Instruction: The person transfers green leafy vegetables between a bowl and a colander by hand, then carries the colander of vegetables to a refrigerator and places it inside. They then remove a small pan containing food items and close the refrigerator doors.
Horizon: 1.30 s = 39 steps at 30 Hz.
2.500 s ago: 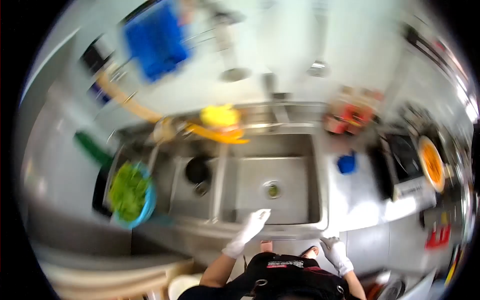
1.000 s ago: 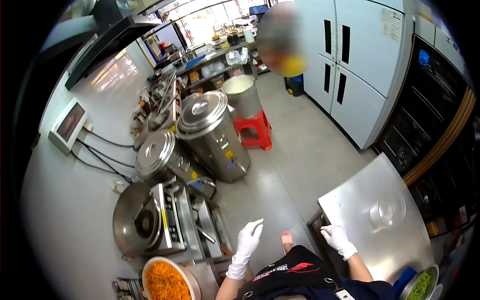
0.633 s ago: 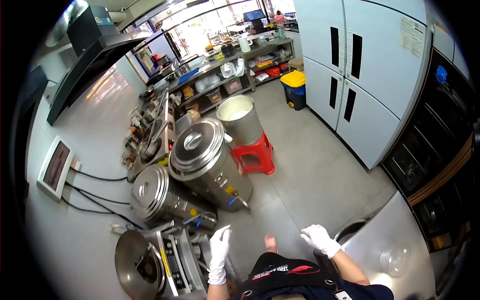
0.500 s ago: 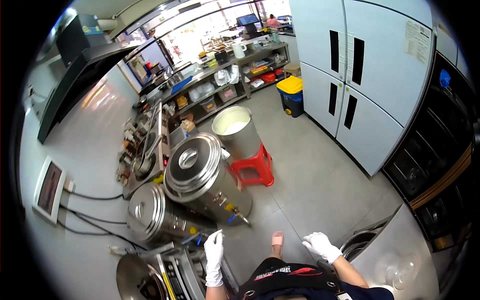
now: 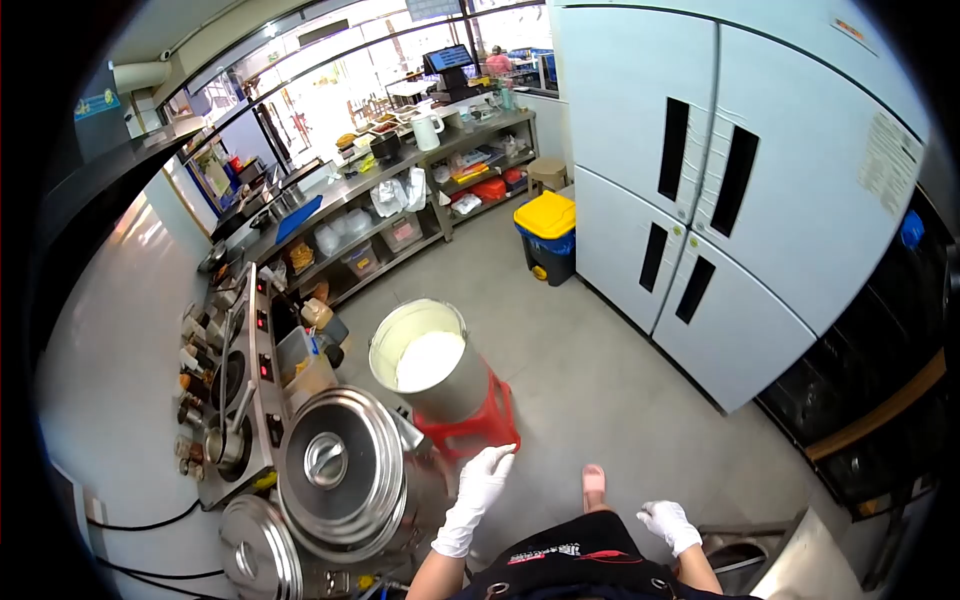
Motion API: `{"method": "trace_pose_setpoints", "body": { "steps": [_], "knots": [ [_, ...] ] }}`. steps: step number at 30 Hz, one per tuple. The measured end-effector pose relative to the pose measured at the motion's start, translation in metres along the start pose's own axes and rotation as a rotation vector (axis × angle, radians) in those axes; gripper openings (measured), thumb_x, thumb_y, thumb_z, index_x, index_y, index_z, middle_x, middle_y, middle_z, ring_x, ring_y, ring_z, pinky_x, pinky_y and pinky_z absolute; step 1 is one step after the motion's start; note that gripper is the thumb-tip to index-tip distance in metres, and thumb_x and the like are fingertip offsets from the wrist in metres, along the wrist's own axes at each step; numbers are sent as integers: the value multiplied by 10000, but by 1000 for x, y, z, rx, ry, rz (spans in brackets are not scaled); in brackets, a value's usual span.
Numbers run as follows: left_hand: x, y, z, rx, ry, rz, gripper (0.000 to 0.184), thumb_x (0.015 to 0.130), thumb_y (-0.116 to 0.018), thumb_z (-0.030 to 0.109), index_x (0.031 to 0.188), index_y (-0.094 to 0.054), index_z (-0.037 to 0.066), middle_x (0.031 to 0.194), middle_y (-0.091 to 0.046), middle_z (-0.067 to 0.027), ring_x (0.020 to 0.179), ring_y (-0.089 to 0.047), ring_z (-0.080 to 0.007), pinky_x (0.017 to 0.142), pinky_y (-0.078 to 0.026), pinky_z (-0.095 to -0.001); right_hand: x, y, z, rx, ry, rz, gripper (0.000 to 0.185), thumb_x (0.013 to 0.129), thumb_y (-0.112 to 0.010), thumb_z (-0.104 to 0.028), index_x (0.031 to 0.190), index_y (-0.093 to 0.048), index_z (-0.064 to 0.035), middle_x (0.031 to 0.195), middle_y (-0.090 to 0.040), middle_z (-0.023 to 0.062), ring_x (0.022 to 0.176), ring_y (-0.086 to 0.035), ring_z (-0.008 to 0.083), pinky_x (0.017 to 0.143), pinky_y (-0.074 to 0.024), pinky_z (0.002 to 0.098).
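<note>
My left hand (image 5: 480, 490), in a white glove, is raised in front of the red stool (image 5: 480, 425), its fingers bent and drawn together; whether anything small is between them is too small to tell. A metal bucket (image 5: 455, 385) with pale contents stands on that stool. Left of this hand is a tall steel pot (image 5: 345, 480) with its lid on. My right hand (image 5: 670, 525), also gloved in white, hangs low at the right with fingers curled, near a steel table's edge. Its palm side is hidden.
Tall refrigerators (image 5: 640, 110) line the right side, with a yellow-lidded bin (image 5: 547, 215) beside them. A steel counter (image 5: 375, 170) with shelves runs along the back. Burners (image 5: 262, 370) stand at the left, near a smaller lidded pot (image 5: 258, 555).
The view has gone from the sink to the aisle and moved forward; the bucket, stool and pots now appear nearer. My left hand has moved rightward in view and lies before the stool.
</note>
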State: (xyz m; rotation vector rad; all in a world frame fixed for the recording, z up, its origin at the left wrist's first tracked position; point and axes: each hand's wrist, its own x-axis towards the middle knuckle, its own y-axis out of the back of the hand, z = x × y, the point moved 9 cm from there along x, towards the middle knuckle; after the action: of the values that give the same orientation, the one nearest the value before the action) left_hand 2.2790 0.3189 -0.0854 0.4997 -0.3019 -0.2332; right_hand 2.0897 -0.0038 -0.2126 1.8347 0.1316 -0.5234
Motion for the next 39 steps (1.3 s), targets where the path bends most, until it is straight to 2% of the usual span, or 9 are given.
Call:
{"method": "trace_pose_setpoints", "body": {
  "steps": [8,11,15,18,22,28,29,32,39],
  "knots": [
    [203,12,-52,-34,182,227,231,876,-562,198,1040,-656,66,978,-659,-121,917,-630,-264,823,-478,-339,209,119,32,-139,23,-99,349,836,-569,-377,974,-661,-69,917,-666,148,901,-624,319,806,-479,417],
    [270,50,-85,18,347,423,220,882,-555,124,1046,-648,10,910,-667,-88,862,-618,-166,805,-467,-287,332,216,-25,-284,273,3,327,831,-569,-362,872,-643,-46,835,-653,164,838,-617,344,772,-474,444],
    [316,87,-133,31,283,608,223,891,-523,86,1070,-630,6,930,-665,-95,843,-624,-159,775,-482,-284,453,267,-109,-376,525,68,300,827,-575,-355,845,-650,-64,806,-658,120,817,-622,289,750,-470,422],
    [355,98,-156,-183,459,726,233,919,-511,125,1077,-626,-2,905,-668,-97,810,-621,-152,766,-490,-276,532,287,-165,-383,633,7,314,844,-558,-353,917,-642,-59,842,-657,138,848,-617,303,768,-470,424],
    [430,113,-243,-98,539,675,238,914,-523,136,1072,-635,-3,890,-673,-94,820,-626,-146,764,-494,-278,627,300,-203,-334,639,-65,332,845,-551,-366,937,-638,-59,870,-662,135,875,-618,313,774,-471,434],
    [602,149,-220,72,366,596,218,867,-567,121,1051,-657,47,903,-675,-107,821,-641,-182,759,-491,-288,751,372,-249,-394,578,-80,321,833,-554,-369,836,-636,-59,815,-653,159,839,-623,338,763,-476,453],
    [627,152,-222,44,349,566,215,862,-571,121,1047,-660,56,902,-674,-101,823,-641,-182,759,-490,-287,773,382,-256,-385,535,-135,385,844,-538,-376,1015,-645,-48,928,-657,173,907,-611,346,812,-470,433],
    [684,167,-236,60,318,523,211,860,-586,126,1048,-661,67,890,-667,-102,807,-635,-188,747,-486,-292,839,399,-286,-398,530,-163,379,851,-531,-385,982,-644,-48,920,-656,174,910,-613,345,810,-468,441],
    [728,254,-330,199,467,738,188,859,-574,128,1008,-659,51,838,-635,-120,764,-621,-243,713,-484,-328,1005,402,-410,-505,667,-273,377,846,-529,-399,912,-654,-49,893,-663,170,881,-628,352,781,-480,454]
  ]
}}
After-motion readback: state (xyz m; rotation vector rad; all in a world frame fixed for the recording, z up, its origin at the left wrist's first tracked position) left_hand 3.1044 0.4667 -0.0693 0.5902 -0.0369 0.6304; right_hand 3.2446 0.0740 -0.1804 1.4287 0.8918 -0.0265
